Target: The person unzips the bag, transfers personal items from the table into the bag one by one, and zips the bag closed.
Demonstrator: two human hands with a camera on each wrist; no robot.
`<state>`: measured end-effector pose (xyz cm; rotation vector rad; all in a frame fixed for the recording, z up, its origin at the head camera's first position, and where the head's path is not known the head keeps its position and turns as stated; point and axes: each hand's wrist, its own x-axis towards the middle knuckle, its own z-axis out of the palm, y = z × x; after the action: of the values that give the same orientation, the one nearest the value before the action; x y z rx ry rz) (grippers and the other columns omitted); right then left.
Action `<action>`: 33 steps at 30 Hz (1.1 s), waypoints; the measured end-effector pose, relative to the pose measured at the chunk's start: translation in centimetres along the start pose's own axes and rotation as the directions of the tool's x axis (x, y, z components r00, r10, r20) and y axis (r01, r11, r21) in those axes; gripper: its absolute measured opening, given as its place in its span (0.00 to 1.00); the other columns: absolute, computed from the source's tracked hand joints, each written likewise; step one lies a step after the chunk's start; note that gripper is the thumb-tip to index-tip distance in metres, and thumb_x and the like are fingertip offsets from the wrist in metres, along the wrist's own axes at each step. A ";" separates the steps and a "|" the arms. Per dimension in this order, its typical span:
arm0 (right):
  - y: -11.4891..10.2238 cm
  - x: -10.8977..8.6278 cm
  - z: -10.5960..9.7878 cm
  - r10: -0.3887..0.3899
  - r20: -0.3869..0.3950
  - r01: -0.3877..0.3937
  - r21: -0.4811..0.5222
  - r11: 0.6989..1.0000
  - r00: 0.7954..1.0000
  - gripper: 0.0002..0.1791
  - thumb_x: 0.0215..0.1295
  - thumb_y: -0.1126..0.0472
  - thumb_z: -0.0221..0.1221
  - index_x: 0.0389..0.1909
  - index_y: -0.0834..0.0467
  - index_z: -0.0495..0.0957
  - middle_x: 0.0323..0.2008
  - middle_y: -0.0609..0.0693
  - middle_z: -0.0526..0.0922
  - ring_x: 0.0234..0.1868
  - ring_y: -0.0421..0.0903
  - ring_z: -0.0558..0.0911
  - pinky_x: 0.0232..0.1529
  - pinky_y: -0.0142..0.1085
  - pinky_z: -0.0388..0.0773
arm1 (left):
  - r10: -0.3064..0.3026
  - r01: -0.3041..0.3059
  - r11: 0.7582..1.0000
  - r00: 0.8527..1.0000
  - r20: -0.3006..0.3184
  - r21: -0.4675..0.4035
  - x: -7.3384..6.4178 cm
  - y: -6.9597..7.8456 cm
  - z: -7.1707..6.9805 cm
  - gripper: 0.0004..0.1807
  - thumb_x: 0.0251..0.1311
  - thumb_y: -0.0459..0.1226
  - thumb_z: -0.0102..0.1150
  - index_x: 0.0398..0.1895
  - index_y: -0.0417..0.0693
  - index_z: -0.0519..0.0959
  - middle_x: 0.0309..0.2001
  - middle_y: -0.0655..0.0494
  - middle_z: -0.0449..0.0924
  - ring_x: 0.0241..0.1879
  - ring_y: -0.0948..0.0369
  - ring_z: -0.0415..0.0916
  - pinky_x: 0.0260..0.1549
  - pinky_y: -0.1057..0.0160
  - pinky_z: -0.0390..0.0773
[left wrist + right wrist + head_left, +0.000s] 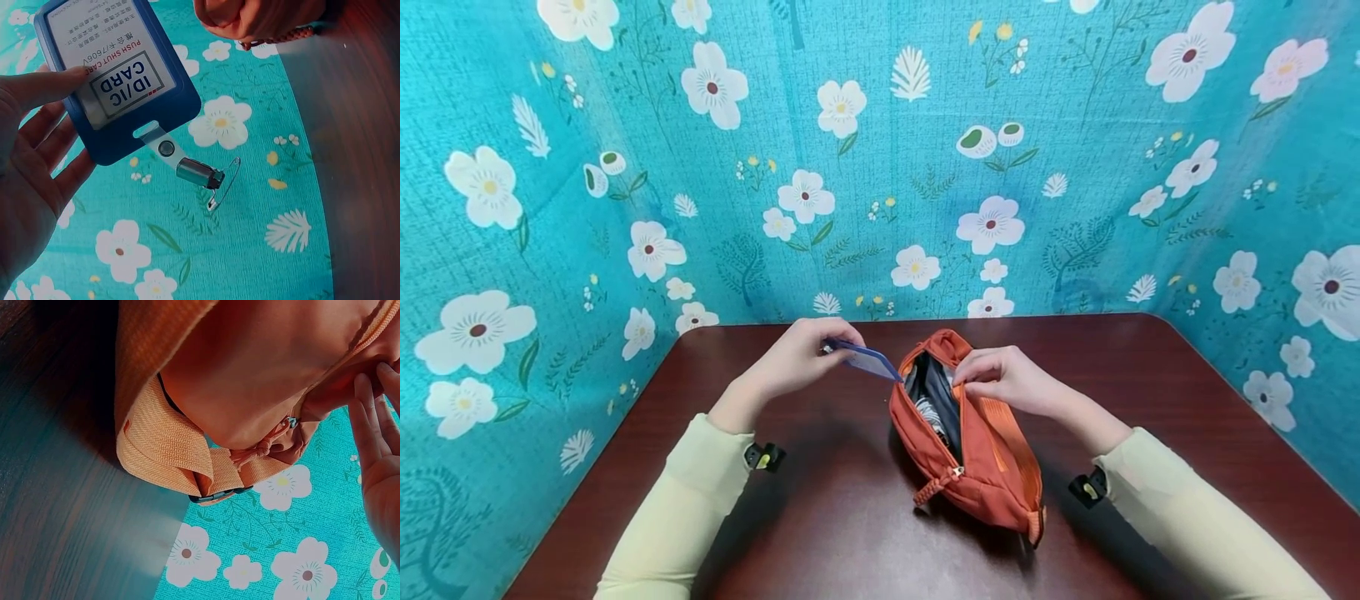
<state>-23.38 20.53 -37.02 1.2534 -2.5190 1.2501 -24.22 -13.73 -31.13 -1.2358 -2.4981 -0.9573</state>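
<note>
My left hand (808, 354) pinches a blue ID card holder (872, 363) between thumb and fingers, one corner right at the left rim of an orange-red zippered pouch bag (988, 497). In the left wrist view the card insert reads "ID/IC CARD", and a metal clip (197, 172) with a safety pin hangs from the holder's slot on a clear strap. My right hand (1011, 382) grips the right edge of the bag's unzipped opening. Inside show a dark grey lining (942, 392) and a whitish, striped item (927, 410), partly hidden.
The bag stands on a dark reddish-brown table (835, 508). Its orange webbing strap (162, 437) and buckle lie along its right side, and a braided zipper pull (934, 487) hangs at the near end. A turquoise floral cloth (880, 167) rises behind the table and at both sides.
</note>
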 end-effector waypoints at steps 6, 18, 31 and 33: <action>-0.2 -0.1 0.0 0.007 0.009 -0.007 -0.002 1.000 1.000 0.09 0.61 0.72 0.63 0.40 0.60 0.86 0.41 0.47 0.84 0.41 0.43 0.81 0.37 0.35 0.79 | 0.058 -0.058 0.998 0.998 0.015 -0.004 1.1 0.5 0.8 0.09 0.58 0.28 0.65 0.37 0.51 0.82 0.35 0.64 0.80 0.35 0.64 0.73 0.36 0.58 0.76; -0.3 0.0 -0.1 0.004 0.015 -0.004 -0.011 1.000 1.000 0.08 0.61 0.72 0.63 0.40 0.60 0.86 0.40 0.46 0.84 0.41 0.42 0.81 0.37 0.35 0.79 | 0.142 -0.140 0.989 0.987 0.068 -0.036 3.2 1.3 2.1 0.09 0.60 0.27 0.63 0.37 0.50 0.82 0.36 0.60 0.81 0.36 0.65 0.73 0.38 0.58 0.75; -0.4 0.1 -0.2 0.020 0.019 -0.020 -0.021 1.000 1.000 0.10 0.61 0.72 0.63 0.41 0.59 0.86 0.41 0.44 0.84 0.42 0.43 0.81 0.40 0.35 0.79 | 0.168 -0.152 0.980 0.978 0.123 -0.125 4.2 1.7 4.5 0.09 0.60 0.27 0.63 0.39 0.49 0.83 0.38 0.64 0.81 0.40 0.67 0.76 0.42 0.65 0.75; -0.4 0.0 -0.3 0.016 0.020 -0.016 -0.024 1.000 1.000 0.10 0.61 0.72 0.63 0.41 0.59 0.86 0.41 0.44 0.84 0.42 0.42 0.81 0.40 0.36 0.79 | 0.165 -0.147 0.980 0.977 0.135 -0.132 4.3 1.8 4.7 0.08 0.59 0.27 0.63 0.39 0.48 0.83 0.39 0.63 0.81 0.41 0.66 0.76 0.44 0.66 0.75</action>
<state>-23.21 20.55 -36.56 1.2492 -2.5550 1.2131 -25.08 -7.23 -32.11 -1.5670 -2.4334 -1.0270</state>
